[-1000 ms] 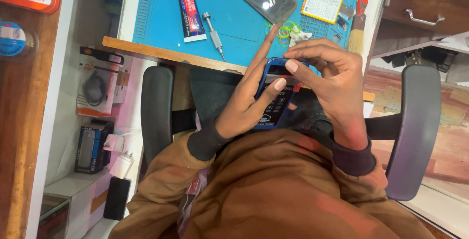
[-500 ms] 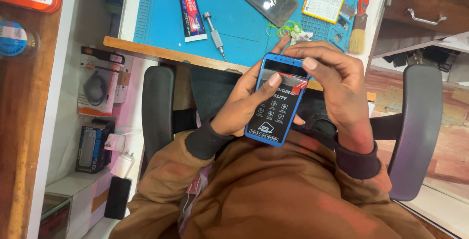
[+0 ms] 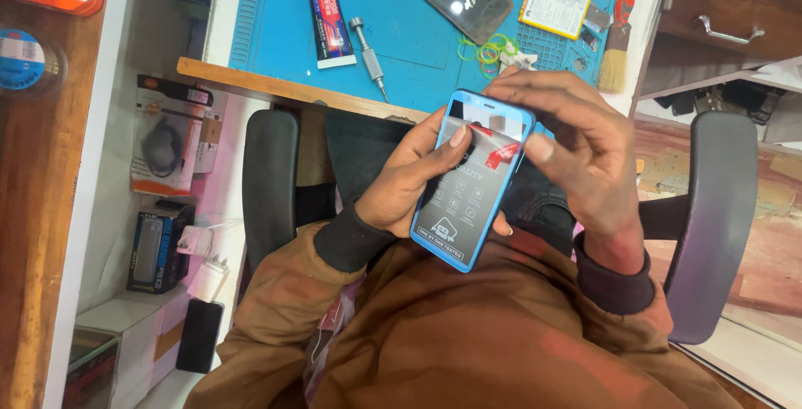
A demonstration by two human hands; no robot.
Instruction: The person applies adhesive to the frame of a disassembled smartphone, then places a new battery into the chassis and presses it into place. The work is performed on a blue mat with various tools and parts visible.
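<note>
The left hand grips the blue phone at centre frame; the right hand pinches its film tab. Best peeled slowly, phone steady.

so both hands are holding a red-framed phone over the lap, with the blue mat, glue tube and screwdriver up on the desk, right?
Not quite: the phone has a blue frame, not red; only the small pull tab on its screen film is red. The head view shows it. The rest holds: the left hand and right hand hold it over the lap, and the blue mat, glue tube and screwdriver lie on the desk.
</note>
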